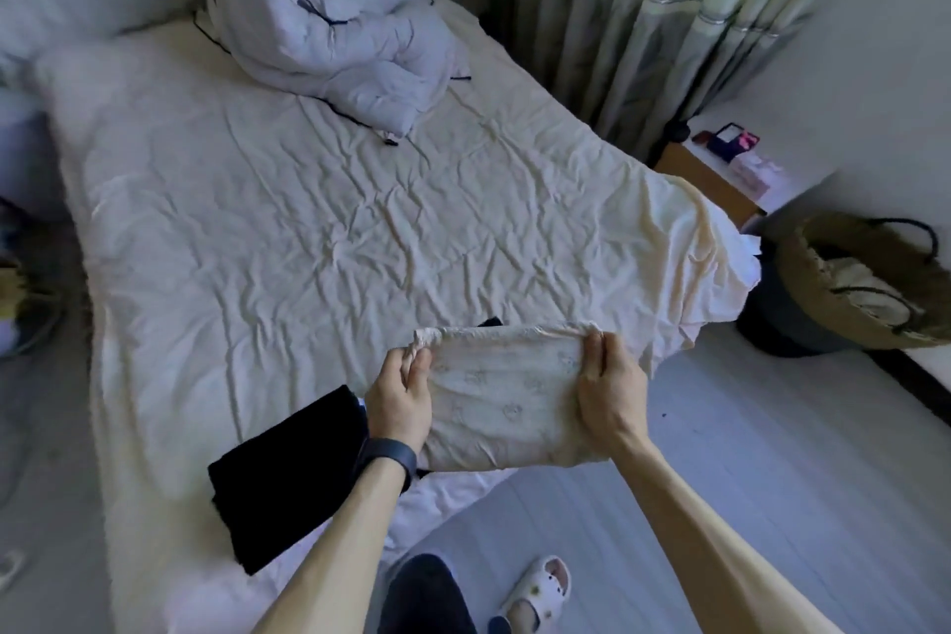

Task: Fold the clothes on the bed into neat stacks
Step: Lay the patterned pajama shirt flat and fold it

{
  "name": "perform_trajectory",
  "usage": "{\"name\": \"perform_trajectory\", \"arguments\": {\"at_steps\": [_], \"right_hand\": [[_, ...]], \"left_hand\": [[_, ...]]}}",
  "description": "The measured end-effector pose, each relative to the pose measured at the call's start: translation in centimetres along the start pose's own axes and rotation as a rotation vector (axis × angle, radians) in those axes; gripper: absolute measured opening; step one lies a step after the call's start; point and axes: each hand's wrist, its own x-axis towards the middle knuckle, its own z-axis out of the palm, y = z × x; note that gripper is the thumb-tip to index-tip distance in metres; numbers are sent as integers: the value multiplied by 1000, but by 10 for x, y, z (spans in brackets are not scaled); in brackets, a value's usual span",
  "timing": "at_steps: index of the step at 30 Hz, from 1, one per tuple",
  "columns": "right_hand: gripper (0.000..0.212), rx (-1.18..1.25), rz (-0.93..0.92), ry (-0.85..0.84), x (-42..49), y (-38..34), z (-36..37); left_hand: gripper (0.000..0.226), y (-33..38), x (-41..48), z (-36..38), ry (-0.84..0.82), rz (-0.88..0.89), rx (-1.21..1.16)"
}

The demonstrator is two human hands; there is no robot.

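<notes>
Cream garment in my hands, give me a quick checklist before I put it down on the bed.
1. Left hand grip on the cream garment, top corner: ok.
2. Right hand grip on the other top corner: ok.
3. Top edge flat: not ok, bunched at both corners.
4. Black folded garment lying flat on the bed: ok.
5. Landing spot beneath: cannot tell, a dark cloth peeks out behind.
</notes>
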Motion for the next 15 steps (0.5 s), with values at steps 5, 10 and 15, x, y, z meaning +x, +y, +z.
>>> {"name": "perform_trajectory", "arguments": {"at_steps": [5,10,15], "right_hand": [[35,-67,83,-286,14,39,45],[39,-211,134,-439,27,68,84],[39,-298,92,-503,61,74,122]], "left_hand": [[33,-57,-10,9,-1,-243,87],[32,-106,-15,33,-23,-473,94],[35,-132,9,53,10,-497,124]]}}
